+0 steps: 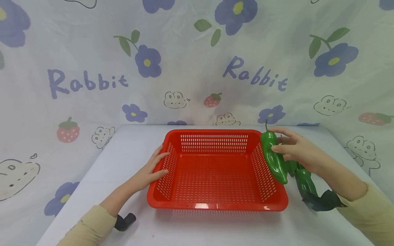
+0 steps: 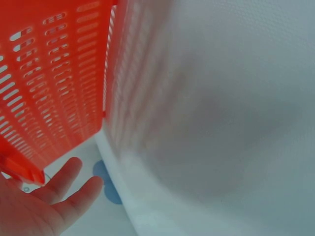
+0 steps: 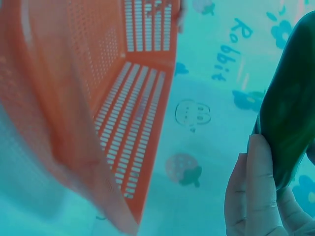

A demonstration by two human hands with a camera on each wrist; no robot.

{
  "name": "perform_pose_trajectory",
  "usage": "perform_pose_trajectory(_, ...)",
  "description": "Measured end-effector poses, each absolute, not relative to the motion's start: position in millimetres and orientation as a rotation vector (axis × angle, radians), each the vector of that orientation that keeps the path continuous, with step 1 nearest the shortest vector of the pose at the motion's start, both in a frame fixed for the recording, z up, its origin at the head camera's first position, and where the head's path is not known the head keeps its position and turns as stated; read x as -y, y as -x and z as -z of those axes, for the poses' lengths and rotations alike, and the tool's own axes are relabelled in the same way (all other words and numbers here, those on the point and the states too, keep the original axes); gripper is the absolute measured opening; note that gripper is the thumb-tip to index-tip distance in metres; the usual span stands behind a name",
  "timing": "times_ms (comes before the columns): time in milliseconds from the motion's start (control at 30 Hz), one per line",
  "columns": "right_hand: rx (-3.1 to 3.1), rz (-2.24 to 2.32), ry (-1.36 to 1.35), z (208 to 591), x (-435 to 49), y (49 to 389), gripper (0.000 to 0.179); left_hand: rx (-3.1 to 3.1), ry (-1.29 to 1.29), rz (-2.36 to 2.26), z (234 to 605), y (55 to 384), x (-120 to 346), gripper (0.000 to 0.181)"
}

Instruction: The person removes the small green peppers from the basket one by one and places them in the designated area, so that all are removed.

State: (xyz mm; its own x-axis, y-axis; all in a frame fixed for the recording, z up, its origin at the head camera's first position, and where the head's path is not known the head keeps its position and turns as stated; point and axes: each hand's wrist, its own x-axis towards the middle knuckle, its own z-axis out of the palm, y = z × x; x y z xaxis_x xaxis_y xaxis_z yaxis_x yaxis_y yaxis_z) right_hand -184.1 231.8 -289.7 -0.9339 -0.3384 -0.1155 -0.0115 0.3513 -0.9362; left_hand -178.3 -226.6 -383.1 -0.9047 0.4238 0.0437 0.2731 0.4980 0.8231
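Observation:
A red perforated plastic basket (image 1: 217, 206) stands on the white table with nothing inside. My left hand (image 1: 149, 172) rests on the basket's left rim, fingers spread and reaching over the edge; in the left wrist view the hand (image 2: 44, 206) shows beside the basket wall (image 2: 54, 88). My right hand (image 1: 300, 150) holds a long glossy green pepper (image 1: 274, 157), stem up, over the basket's right rim. In the right wrist view the fingers (image 3: 260, 182) press against that pepper (image 3: 290, 98). More green peppers (image 1: 306, 182) lie right of the basket, partly hidden by my right hand.
A dark strap end (image 1: 326, 201) hangs by my right wrist and overlaps the lying peppers. Another black piece (image 1: 125, 221) sits by my left wrist. Behind the table (image 1: 123, 150) hangs a patterned cloth (image 1: 191, 61) with flowers and rabbits.

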Motion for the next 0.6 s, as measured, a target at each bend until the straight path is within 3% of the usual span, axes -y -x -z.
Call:
perform_pose_trajectory(300, -2.358, 1.624, 0.292, 295, -261, 181, 0.054, -2.580, -0.605, -1.368, 384, 179, 226, 0.062)
perform_pose_trajectory(600, -2.599, 1.417, 0.256, 308, -293, 178, 0.064, -2.564, -0.598, -1.379, 384, 179, 227, 0.061)
